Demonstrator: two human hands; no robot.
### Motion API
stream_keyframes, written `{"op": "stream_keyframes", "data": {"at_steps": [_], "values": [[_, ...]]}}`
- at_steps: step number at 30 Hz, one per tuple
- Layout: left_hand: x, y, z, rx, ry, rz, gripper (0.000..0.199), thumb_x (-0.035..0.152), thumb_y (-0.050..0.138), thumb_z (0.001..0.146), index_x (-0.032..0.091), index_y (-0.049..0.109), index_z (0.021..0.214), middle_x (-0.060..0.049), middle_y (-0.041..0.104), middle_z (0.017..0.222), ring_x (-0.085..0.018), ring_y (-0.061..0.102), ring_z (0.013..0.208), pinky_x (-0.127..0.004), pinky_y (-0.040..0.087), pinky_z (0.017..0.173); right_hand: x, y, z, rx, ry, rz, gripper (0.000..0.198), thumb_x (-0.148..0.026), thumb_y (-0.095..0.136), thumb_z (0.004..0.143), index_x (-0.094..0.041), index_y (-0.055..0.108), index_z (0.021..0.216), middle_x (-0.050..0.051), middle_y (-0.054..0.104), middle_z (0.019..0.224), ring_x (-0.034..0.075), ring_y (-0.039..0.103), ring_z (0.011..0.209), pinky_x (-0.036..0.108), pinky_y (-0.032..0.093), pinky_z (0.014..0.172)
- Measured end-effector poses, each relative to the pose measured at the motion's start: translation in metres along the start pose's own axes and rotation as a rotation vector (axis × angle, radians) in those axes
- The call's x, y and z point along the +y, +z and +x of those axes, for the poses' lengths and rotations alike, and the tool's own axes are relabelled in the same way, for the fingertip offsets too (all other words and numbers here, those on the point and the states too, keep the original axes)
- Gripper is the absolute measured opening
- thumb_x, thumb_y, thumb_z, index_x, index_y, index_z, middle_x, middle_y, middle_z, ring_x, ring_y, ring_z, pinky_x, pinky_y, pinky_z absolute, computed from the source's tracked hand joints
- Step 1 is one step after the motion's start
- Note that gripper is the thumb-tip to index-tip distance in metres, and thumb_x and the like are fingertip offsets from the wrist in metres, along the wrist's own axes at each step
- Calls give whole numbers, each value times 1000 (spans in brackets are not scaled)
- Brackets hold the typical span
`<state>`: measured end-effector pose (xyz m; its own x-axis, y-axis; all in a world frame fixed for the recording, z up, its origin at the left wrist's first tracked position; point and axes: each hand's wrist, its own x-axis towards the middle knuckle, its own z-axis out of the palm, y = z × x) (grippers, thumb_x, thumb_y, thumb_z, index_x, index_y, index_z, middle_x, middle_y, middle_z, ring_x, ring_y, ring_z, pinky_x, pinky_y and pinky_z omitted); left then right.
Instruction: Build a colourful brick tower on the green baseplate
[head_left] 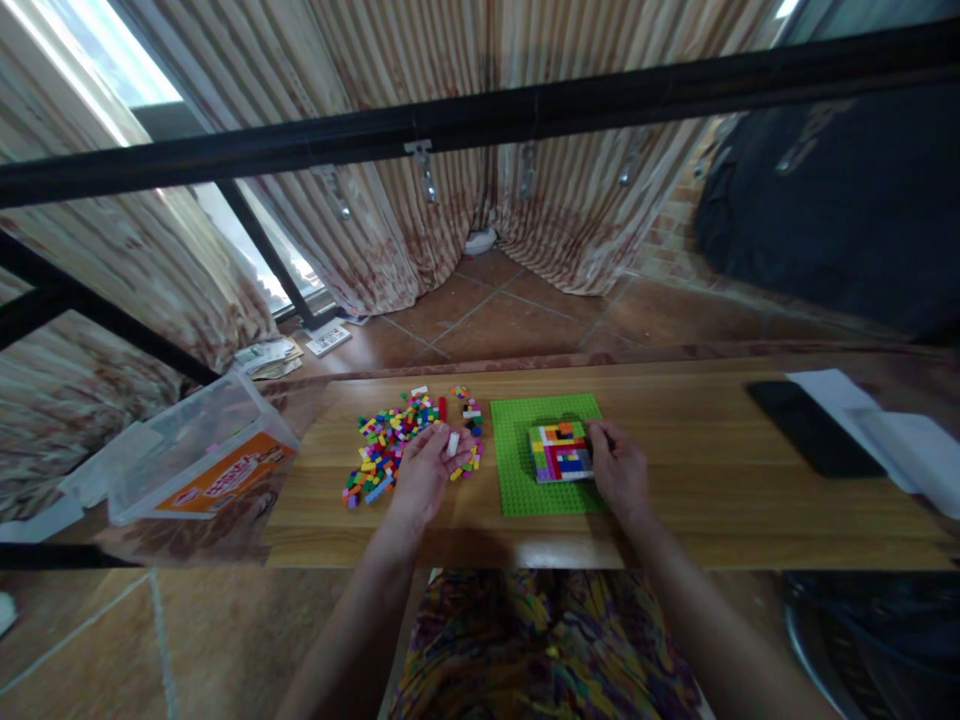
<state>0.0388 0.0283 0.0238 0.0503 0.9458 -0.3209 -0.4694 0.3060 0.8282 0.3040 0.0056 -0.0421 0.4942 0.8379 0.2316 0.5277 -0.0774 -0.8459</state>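
Observation:
My left hand point(429, 462) is turned partly palm up over the edge of a heap of loose bricks point(386, 445), its fingers curled round a small white brick point(453, 443). A green baseplate point(514, 480) lies on the table to the right of that heap. On the plate is a squarish build of coloured bricks point(559, 455), with red, white, yellow and orange pieces on top. My right hand point(619, 465) is closed at the build's right side, thumb and fingers gripping its edge. The fingertips there are partly hidden.
The wooden table point(697, 480) carries a black flat object point(814, 428) and white papers point(847, 395) at the right. Left of the table stands a clear plastic bin point(202, 450) with an orange label. A black metal bar point(480, 125) crosses in front of striped curtains point(420, 50).

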Motion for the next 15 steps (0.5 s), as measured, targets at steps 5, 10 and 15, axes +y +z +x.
{"op": "stream_keyframes", "data": {"at_steps": [5, 10, 15], "values": [[-3, 1, 1, 10, -4, 46, 32, 35, 83, 65, 12, 66, 78, -2, 69, 71, -8, 62, 58, -16, 45, 51, 0, 0, 0, -3, -20, 20, 41, -48, 46, 89, -17, 72, 92, 10, 74, 92, 23, 66, 85, 35, 48, 79], [-5, 4, -2, -40, 25, 72, 33, 25, 84, 63, 12, 70, 90, -6, 73, 84, -10, 66, 69, -21, 52, 67, 1, 1, 1, -1, -17, -4, 40, -46, 46, 89, -17, 72, 93, 11, 74, 93, 24, 66, 87, 36, 48, 82], [-7, 6, -3, -1, 115, 180, 27, 28, 81, 63, 13, 71, 83, -4, 73, 75, -10, 63, 61, -21, 49, 58, 0, 1, 0, 2, -29, -6, 40, -47, 45, 89, -17, 72, 93, 11, 74, 93, 24, 66, 87, 36, 48, 82]]}}
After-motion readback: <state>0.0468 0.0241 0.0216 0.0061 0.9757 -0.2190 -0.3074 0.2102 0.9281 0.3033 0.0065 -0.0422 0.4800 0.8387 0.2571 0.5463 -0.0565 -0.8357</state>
